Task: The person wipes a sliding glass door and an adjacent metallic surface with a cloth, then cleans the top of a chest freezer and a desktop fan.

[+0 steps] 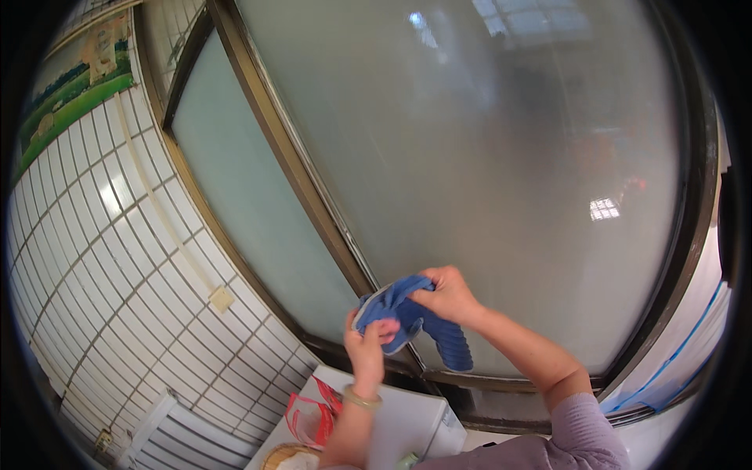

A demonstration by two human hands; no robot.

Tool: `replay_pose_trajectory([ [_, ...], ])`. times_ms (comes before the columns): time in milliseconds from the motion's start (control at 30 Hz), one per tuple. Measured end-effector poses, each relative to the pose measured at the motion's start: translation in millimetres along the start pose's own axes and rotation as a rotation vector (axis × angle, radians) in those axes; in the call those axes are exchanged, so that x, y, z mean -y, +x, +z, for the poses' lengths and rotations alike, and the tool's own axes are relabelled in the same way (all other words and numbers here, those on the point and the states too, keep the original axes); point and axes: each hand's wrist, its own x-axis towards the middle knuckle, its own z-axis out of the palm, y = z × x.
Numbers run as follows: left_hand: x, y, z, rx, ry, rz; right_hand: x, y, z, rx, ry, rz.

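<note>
A blue cloth (405, 308) with a pale edge is stretched between my two hands in front of a frosted glass panel (470, 194). Its ribbed end hangs down below my right hand. My left hand (367, 346), with a bangle (362, 398) on the wrist, grips the cloth's left edge, fingers partly covered by it. Pinched at the top between thumb and fingers, the other side is in my right hand (449, 295). Whether the cloth touches the glass I cannot tell.
Below stands a white cabinet-like unit (405, 411), carrying a red and clear plastic bag (310, 420) and a round woven basket (276, 455). White wall tiles (94, 235) with a wall socket or switch (221, 299) are at left, above a white slatted radiator-like fixture (188, 437). Dark metal framing (282, 135) divides the glass.
</note>
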Motion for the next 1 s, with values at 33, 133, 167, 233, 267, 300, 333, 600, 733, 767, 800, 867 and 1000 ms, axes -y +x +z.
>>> replay_pose_trajectory([
  [33, 19.5, 2.0, 6.8, -0.037, -0.331, -0.049, 9.4, 3.1, 11.5, 0.047, -0.117, -0.091],
  [133, 67.9, -2.5, 39.8, -0.107, -0.251, 0.372, 26.7, -5.8, 40.7, 0.193, -0.366, -0.456],
  [167, 77.1, 1.8, 43.8, -0.189, -0.147, 0.48, 27.1, -8.3, 45.7, 0.247, -0.364, -0.645],
  [233, 103.7, 20.6, 39.0, -0.399, 0.35, 0.707, 46.4, -23.8, 32.1, 0.185, -0.413, -0.685],
  [267, 121.7, 42.9, 26.3, -0.526, 0.761, 0.82, 54.1, -32.2, 19.6, 0.125, -0.415, -0.691],
  [300, 119.5, 65.1, 17.6, -0.653, 1.193, 0.894, 55.3, -39.0, 7.1, 0.073, -0.406, -0.69],
  [333, 113.4, 90.3, 4.5, -0.651, 1.091, 0.921, 51.9, -44.3, -9.1, -0.033, -0.503, -0.755],
  [600, -180.8, 250.1, 35.6, -0.657, 0.756, 1.214, 28.5, -94.7, -115.8, -0.595, -1.078, -0.889],
  [733, -198.2, 284.9, 34.2, -0.651, 0.702, 1.233, 16.8, -121.6, -149.2, -0.743, -1.152, -0.775],
  [767, -204.6, 301.2, 25.3, -0.717, 0.694, 1.422, 14.2, -129.3, -159.1, -0.765, -1.17, -0.749],
  [800, -212.4, 310.6, 27.7, -0.67, 0.712, 1.331, 13.1, -135.2, -169.8, -0.793, -1.195, -0.712],
  [867, -226.9, 327.6, 28.3, -0.577, 0.765, 1.138, 13.6, -135.8, -183.6, -0.828, -1.297, -0.726],
  [1000, -283.9, 362.4, 29.2, -0.683, 0.79, 1.269, -7.9, -136.7, -205.3, -0.845, -1.353, -0.733],
])
